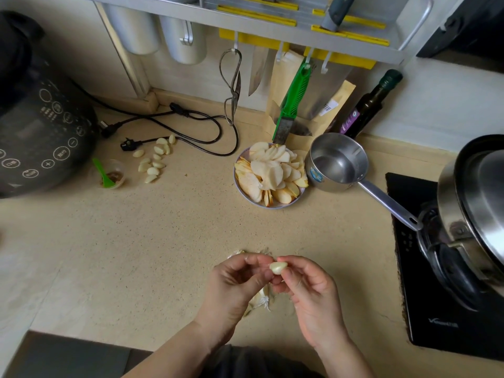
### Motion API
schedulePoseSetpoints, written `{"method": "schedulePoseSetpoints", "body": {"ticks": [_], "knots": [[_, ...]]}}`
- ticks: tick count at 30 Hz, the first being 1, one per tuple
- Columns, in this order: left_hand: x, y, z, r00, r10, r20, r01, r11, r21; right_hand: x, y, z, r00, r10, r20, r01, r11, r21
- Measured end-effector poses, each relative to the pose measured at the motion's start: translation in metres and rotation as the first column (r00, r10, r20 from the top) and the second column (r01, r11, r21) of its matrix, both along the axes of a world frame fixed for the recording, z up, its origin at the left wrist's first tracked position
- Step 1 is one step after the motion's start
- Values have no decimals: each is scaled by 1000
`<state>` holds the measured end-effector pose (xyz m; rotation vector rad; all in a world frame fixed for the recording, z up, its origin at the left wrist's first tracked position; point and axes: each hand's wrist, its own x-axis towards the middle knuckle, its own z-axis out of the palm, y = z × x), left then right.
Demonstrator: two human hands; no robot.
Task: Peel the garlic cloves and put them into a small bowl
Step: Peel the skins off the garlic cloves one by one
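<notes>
A beige speckled countertop fills the view. At its left edge stands a black electric cooker with a touch panel, its black power cords looping across the back of the counter. On the right a black gas hob carries a steel pot with a lid. A metal wall rack hangs above, with scissors, a knife blade and a green-handled tool dangling from its hooks; a dark bottle and paper pouches lean against the wall below.

A small steel saucepan sits beside the hob, its handle reaching toward the burner (whether it holds liquid is hard to tell). Touching distance to its left, a plate is heaped with sliced fruit. Near the cooker, a small clear bowl holds a green spoon and some brownish residue; just beside it, loose on the counter, lies a cluster of peeled cloves.

Close to the front edge, both hands meet above scraps of papery garlic skin. The left hand and right hand each pinch one garlic clove between thumb and fingertips, the other fingers curled loosely beneath it, well apart from the bowl.
</notes>
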<state>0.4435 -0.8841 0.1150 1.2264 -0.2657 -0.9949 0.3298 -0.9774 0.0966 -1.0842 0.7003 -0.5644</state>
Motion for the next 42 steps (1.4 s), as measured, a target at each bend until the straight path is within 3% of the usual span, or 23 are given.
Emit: {"method": "schedulePoseSetpoints", "body": {"ticks": [6,9,11,13,15,17,21,24,26,28,30,32,36,40,42], "knots": [[-2,0,5,997,0,73,1,1000,-11,3,1,6,1000,-2,10,2,998,-57],[1,-1,1,995,21,96,-27,998,65,2,-2,3,1000,14,17,-13,999,-43],[12,0,-8,987,104,121,-126,975,186,-4,-15,-9,991,-90,-94,86,995,-41],[28,7,-23,969,186,164,-231,917,326,-15,-36,-27,903,-262,-339,201,958,-205],[38,17,-39,963,193,190,-261,850,458,-31,-58,-48,703,-390,-595,47,860,-508],[39,25,-51,972,109,208,-211,799,564,-42,-68,-61,568,-434,-700,-200,752,-628],[28,32,-57,977,-94,191,-56,751,657,-38,-63,-66,562,-377,-736,-343,704,-622],[26,32,-56,973,-123,193,-38,744,667,-28,-44,-58,638,-378,-671,-364,619,-695],[25,30,-54,971,-122,204,-48,740,671,-22,-22,-55,672,-199,-713,-499,589,-635],[25,28,-52,968,-119,220,-61,740,670,-15,-2,-57,607,-19,-795,-639,583,-502],[24,27,-50,960,-142,240,-60,734,676,-9,4,-62,519,-53,-853,-710,530,-464],[22,24,-48,954,-173,243,-38,736,676,-4,2,-61,488,-131,-863,-709,517,-479],[18,18,-38,979,-161,127,55,801,595,-6,-3,-44,603,-90,-793,-578,636,-512],[9,9,-27,972,-144,-185,203,911,359,-5,1,-13,761,-164,-627,-506,454,-733],[7,6,-24,955,-103,-277,183,942,280,-3,3,-2,836,-117,-536,-442,433,-785]]}}
